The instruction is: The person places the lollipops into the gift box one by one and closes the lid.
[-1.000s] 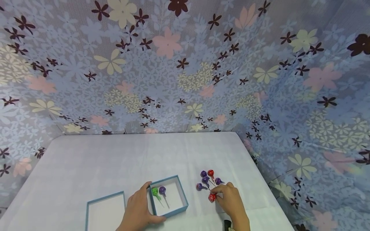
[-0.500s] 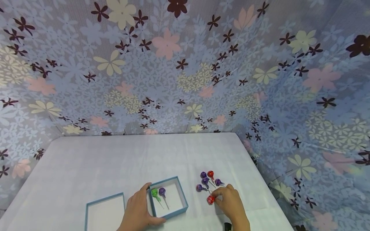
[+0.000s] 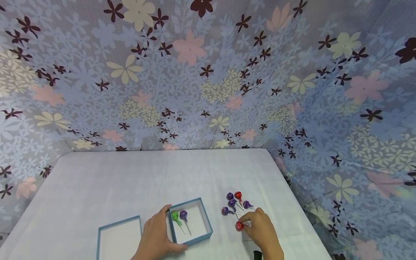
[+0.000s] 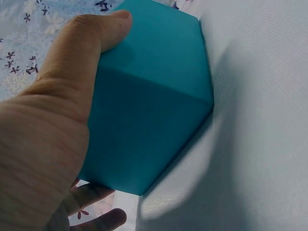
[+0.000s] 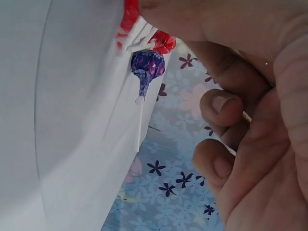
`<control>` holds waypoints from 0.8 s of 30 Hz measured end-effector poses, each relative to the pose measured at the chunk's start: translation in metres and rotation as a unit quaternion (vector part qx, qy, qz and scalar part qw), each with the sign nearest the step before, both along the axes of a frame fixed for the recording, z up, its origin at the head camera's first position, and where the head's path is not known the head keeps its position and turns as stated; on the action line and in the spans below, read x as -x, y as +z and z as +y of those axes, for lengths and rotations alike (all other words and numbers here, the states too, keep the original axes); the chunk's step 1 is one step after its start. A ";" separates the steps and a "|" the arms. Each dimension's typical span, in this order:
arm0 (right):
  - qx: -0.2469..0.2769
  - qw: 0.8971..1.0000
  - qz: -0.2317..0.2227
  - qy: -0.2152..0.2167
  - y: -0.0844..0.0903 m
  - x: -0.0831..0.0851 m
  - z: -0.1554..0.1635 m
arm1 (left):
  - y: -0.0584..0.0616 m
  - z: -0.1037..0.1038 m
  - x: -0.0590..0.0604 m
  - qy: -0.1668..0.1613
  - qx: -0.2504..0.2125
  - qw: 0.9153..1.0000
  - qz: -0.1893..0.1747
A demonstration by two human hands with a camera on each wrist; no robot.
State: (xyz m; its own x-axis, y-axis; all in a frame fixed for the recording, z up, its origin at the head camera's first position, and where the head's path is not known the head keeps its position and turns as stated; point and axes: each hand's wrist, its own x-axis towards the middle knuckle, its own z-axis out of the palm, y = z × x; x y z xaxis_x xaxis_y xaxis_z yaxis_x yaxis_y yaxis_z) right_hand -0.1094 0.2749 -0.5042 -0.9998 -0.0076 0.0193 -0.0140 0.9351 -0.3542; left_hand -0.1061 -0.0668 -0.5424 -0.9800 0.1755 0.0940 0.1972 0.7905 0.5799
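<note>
From the head camera, on the white cloth-covered table point(image 3: 130, 173), the left hand point(image 3: 156, 234) grips the near corner of a small open teal cardboard box point(image 3: 208, 227), which holds a green-wrapped lollipop point(image 3: 175, 216) and a purple-wrapped lollipop point(image 3: 183, 214). The box's teal lid point(image 3: 118, 238) lies just left. The right hand point(image 3: 260, 229) pinches a red-wrapped lollipop point(image 3: 239, 226) beside a cluster of purple and red lollipops point(image 3: 234, 203).

At the left wrist, thumb and fingers curl round the box's outer wall point(image 4: 149, 110).

At the right wrist, fingers point(image 5: 226, 108) are curled, the stick between them; a purple lollipop point(image 5: 147, 65) lies close.
</note>
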 end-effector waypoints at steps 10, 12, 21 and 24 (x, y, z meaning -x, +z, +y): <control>-0.024 0.999 -0.022 -0.040 0.000 -0.002 0.008 | 0.000 0.001 0.002 0.002 -0.006 1.000 0.007; -0.024 0.998 -0.028 -0.050 -0.001 -0.003 0.007 | 0.000 0.001 0.003 0.001 -0.008 1.000 0.007; -0.010 0.998 -0.036 -0.049 -0.004 -0.005 0.006 | 0.004 -0.001 0.001 0.002 -0.011 1.000 -0.003; -0.010 0.998 -0.039 -0.050 -0.006 -0.006 0.006 | 0.003 -0.001 0.000 0.000 -0.011 1.000 -0.004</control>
State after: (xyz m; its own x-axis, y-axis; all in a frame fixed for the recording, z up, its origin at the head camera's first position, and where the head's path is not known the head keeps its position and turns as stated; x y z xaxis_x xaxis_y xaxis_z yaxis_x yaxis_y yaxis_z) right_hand -0.1032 0.2809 -0.5100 -0.9940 0.0930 -0.0571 0.1068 0.9372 -0.3319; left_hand -0.1065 -0.0681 -0.5390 -0.9806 0.1743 0.0892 0.1927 0.7779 0.5982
